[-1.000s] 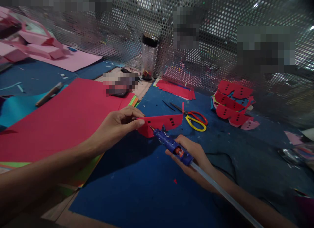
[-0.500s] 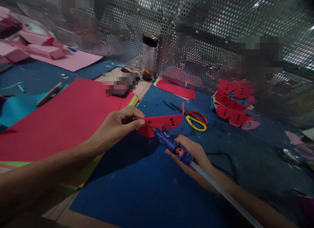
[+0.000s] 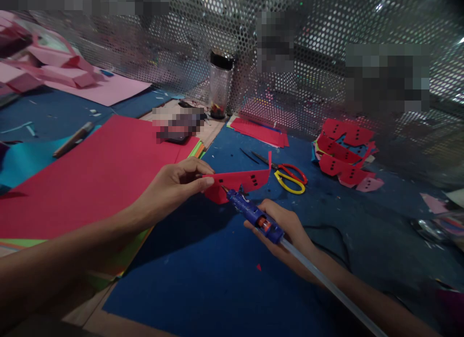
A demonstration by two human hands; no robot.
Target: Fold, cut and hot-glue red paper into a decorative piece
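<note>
My left hand (image 3: 184, 182) pinches the left end of a red paper cutout (image 3: 237, 178) shaped like a glasses front, with small black squares on it. One narrow strip stands up at the cutout's right end. In my right hand (image 3: 284, 226) is a blue glue gun (image 3: 250, 209), its nozzle at the red face near the left black square. A long clear glue stick (image 3: 326, 281) sticks out of the gun's back. Most of my right fingers are hidden behind the gun.
Scissors (image 3: 290, 180) with red and yellow handles lie beyond the cutout. Similar red paper pieces (image 3: 344, 155) are stacked at the right, red strips (image 3: 259, 131) at the back. Large red sheets (image 3: 90, 182) lie left. A clear jar (image 3: 220, 85) stands by the perforated metal panel (image 3: 308, 18). A dark cable (image 3: 337, 233) trails right.
</note>
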